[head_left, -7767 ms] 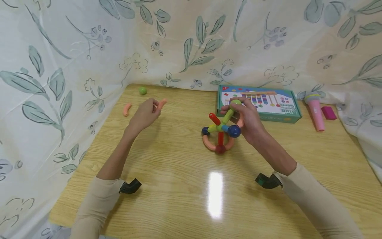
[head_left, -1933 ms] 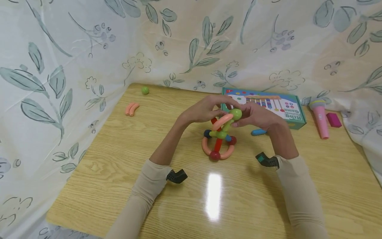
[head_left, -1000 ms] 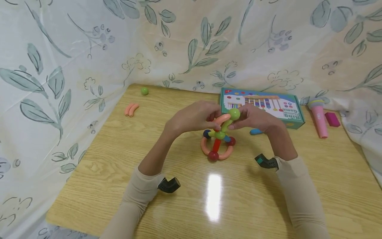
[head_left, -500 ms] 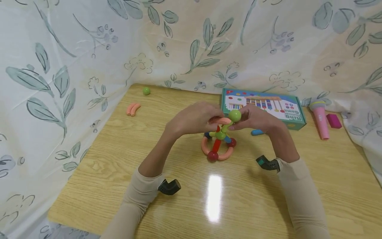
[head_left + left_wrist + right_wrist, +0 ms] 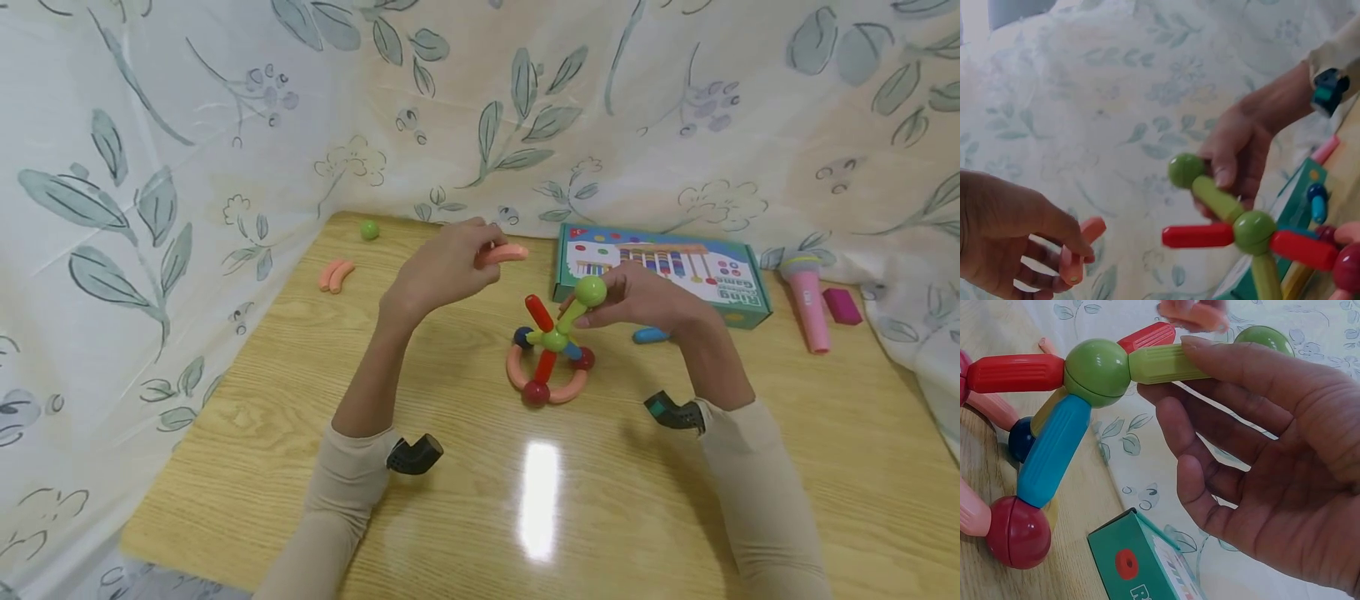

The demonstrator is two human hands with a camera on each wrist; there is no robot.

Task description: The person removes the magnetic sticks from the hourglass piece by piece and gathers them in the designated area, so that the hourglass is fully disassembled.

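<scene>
My left hand (image 5: 450,265) pinches a curved salmon-coloured rod (image 5: 504,253), held above the table and apart from the magnetic ball-and-rod toy. Thumb and fingers of my right hand (image 5: 637,296) pinch the slanting lime rod (image 5: 1217,199) of that toy, just below its top green ball (image 5: 591,291). This rod joins a central green ball (image 5: 1097,373), from which red, blue and yellow-green rods spread. One red rod (image 5: 538,312) sticks up with a free end. Around the base runs a ring of salmon curved rods (image 5: 567,388) with red and dark blue balls.
Two curved salmon rods (image 5: 336,276) and a green ball (image 5: 369,229) lie at the far left. Behind my right hand is a teal game box (image 5: 738,287). A blue rod (image 5: 649,335) lies beside it. Further right are a pink toy microphone (image 5: 808,304) and a magenta block (image 5: 842,307).
My left hand has lifted the curved rod away from the toy, up and left, uncovering the upright red rod. Earlier, a second curved rod joined the one at far left.
</scene>
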